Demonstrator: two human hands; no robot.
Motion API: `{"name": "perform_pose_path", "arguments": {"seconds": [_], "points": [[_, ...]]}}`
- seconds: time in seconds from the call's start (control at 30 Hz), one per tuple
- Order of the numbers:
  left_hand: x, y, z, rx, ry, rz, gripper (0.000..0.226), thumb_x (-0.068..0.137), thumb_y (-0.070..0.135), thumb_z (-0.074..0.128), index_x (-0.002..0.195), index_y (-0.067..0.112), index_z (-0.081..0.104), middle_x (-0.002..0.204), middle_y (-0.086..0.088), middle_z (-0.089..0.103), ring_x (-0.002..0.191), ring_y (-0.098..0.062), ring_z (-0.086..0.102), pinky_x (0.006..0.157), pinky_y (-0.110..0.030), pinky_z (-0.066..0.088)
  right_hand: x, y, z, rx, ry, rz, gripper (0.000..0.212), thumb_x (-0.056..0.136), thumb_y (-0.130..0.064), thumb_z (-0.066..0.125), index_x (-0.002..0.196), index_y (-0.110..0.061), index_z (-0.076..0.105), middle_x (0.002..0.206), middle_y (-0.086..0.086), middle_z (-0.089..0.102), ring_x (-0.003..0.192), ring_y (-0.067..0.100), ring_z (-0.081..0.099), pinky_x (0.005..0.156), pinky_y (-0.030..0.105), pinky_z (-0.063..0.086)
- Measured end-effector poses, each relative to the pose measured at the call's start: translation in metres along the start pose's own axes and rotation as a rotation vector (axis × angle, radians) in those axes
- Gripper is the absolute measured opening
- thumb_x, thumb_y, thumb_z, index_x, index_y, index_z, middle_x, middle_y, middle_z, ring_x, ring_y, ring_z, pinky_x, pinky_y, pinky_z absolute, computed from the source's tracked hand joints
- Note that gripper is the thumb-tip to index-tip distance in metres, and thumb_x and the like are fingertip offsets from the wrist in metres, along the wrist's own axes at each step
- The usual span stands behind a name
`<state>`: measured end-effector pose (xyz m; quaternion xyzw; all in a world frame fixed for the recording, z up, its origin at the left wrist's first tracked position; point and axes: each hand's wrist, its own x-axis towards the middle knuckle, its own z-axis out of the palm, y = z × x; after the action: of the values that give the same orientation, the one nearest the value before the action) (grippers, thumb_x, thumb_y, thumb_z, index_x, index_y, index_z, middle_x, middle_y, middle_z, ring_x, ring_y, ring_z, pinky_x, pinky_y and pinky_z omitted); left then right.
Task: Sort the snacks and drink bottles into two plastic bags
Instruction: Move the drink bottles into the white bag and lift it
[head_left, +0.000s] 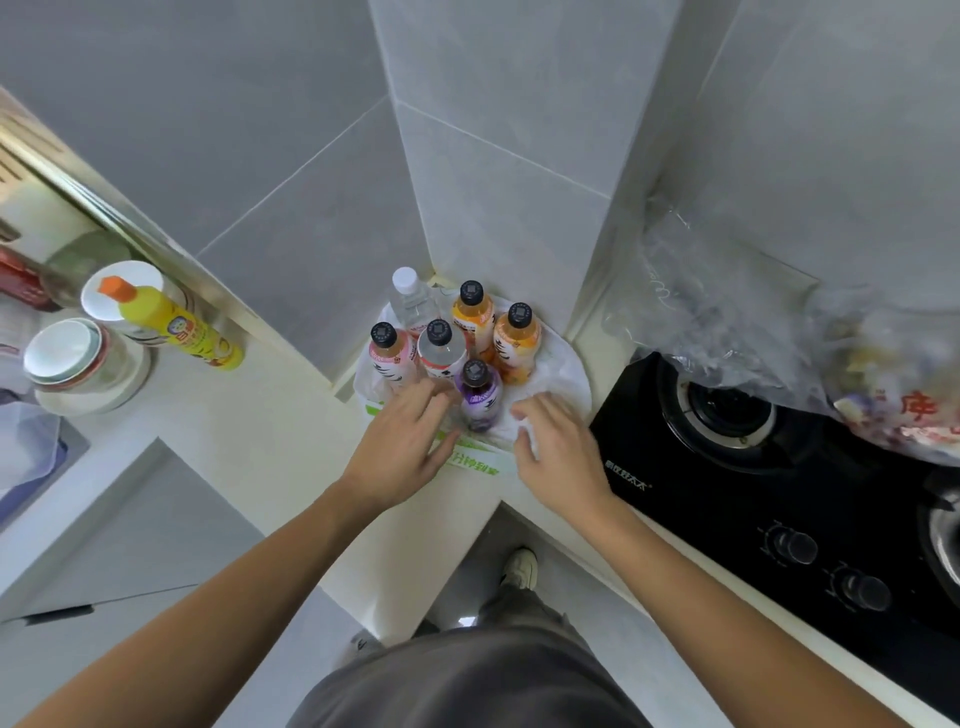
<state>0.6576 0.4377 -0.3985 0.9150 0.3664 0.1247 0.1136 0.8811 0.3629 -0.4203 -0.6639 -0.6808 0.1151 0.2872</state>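
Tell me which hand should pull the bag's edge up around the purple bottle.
Probably the right hand: its fingers already pinch the white bag beside the purple bottle. The left hand rests open on the other side, gripping nothing.

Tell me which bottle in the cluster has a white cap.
The clear water bottle at the back left; the other five wear dark caps.
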Motion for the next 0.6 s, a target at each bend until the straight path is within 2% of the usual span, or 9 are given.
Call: {"name": "perform_pose_path", "arguments": {"seconds": [0.1, 0.2, 0.3, 0.4, 0.5, 0.6], "points": [[-0.016, -0.019, 0.008, 0.035, -0.062, -0.029, 0.032, 0.1, 0.026, 0.054, 0.125, 0.008, 0.056, 0.126, -0.011, 0.053, 0.112, -0.03, 0.054, 0.088, -0.043, 0.052, 0.0, -0.003, 0.03, -0.063, -0.274, 0.014, 0.023, 0.088, -0.01, 0.06, 0.111, -0.012, 0.064, 0.102, 0.005, 0.066, 0.101, 0.026, 0.059, 0.094, 0.043, 0.05], [-0.016, -0.041, 0.014, 0.068, -0.211, -0.071, 0.042, 0.102, 0.042, 0.042, 0.127, 0.011, 0.056, 0.133, -0.009, 0.057, 0.12, -0.031, 0.053, 0.097, -0.045, 0.051, 0.005, -0.008, 0.052, -0.135, -0.409, -0.045, 0.03, 0.093, -0.013, 0.057, 0.122, -0.011, 0.065, 0.114, 0.009, 0.071, 0.112, 0.03, 0.06, 0.106, 0.038, 0.041], [-0.009, -0.064, 0.021, 0.162, -0.453, -0.133, 0.063, 0.103, 0.054, 0.026, 0.139, 0.009, 0.051, 0.139, -0.013, 0.06, 0.133, -0.033, 0.048, 0.113, -0.043, 0.04, 0.007, -0.014, 0.065, -0.125, -0.568, -0.016, 0.031, 0.101, -0.019, 0.048, 0.129, -0.015, 0.06, 0.12, 0.012, 0.069, 0.117, 0.032, 0.059, 0.1, 0.042, 0.045], [-0.004, -0.078, 0.015, 0.237, -0.558, -0.152, 0.052, 0.107, 0.047, 0.029, 0.137, 0.01, 0.05, 0.124, -0.017, 0.068, 0.121, -0.034, 0.056, 0.108, -0.039, 0.035, 0.009, -0.019, 0.073, -0.08, -0.747, 0.13, 0.035, 0.108, -0.028, 0.037, 0.137, -0.022, 0.057, 0.126, 0.013, 0.069, 0.116, 0.033, 0.063, 0.095, 0.046, 0.049], [-0.007, -0.087, 0.005, 0.327, -0.587, -0.108, 0.043, 0.109, 0.04, 0.025, 0.12, 0.014, 0.057, 0.111, -0.013, 0.072, 0.106, -0.032, 0.063, 0.097, -0.036, 0.037, 0.01, -0.024, 0.078, -0.07, -0.746, 0.237, 0.036, 0.109, -0.031, 0.038, 0.141, -0.027, 0.054, 0.127, 0.011, 0.068, 0.115, 0.033, 0.063, 0.095, 0.044, 0.049], [-0.013, -0.098, 0.002, 0.395, -0.605, -0.093, 0.032, 0.107, 0.034, 0.032, 0.122, 0.017, 0.054, 0.111, -0.01, 0.072, 0.103, -0.031, 0.065, 0.095, -0.037, 0.036, 0.016, -0.032, 0.08, -0.07, -0.639, 0.312, 0.043, 0.105, -0.03, 0.046, 0.148, -0.032, 0.045, 0.131, 0.012, 0.063, 0.112, 0.036, 0.063, 0.094, 0.045, 0.051]]}}
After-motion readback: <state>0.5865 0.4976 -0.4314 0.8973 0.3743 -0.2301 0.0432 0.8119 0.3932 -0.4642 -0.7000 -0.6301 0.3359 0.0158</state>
